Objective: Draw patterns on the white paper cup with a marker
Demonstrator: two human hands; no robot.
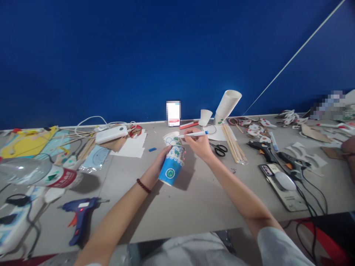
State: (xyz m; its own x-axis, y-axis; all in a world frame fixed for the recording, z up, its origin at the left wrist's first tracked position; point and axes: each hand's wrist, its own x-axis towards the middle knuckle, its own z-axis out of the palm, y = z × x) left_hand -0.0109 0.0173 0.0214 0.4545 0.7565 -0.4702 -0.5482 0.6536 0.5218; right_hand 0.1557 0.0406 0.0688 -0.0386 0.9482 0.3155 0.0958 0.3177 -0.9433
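My left hand (161,159) is wrapped round paper cups (171,166) joined one above the other and tilted over the table. The lower part is coloured blue with a round green mark, and blue scallop and wave lines run above it. My right hand (198,143) pinches a white marker (195,134) with a blue end. Its tip meets or nearly meets the upper white cup near the rim; I cannot tell if they touch. On the table left of the cups lies a small blue marker cap (152,149).
A phone (173,113) stands against the blue wall. Behind my right hand are a tilted cup stack (227,105), scissors (220,149) and wooden sticks (234,144). A blue glue gun (81,214) and a bottle (39,173) lie left; black glue guns (262,149) lie right.
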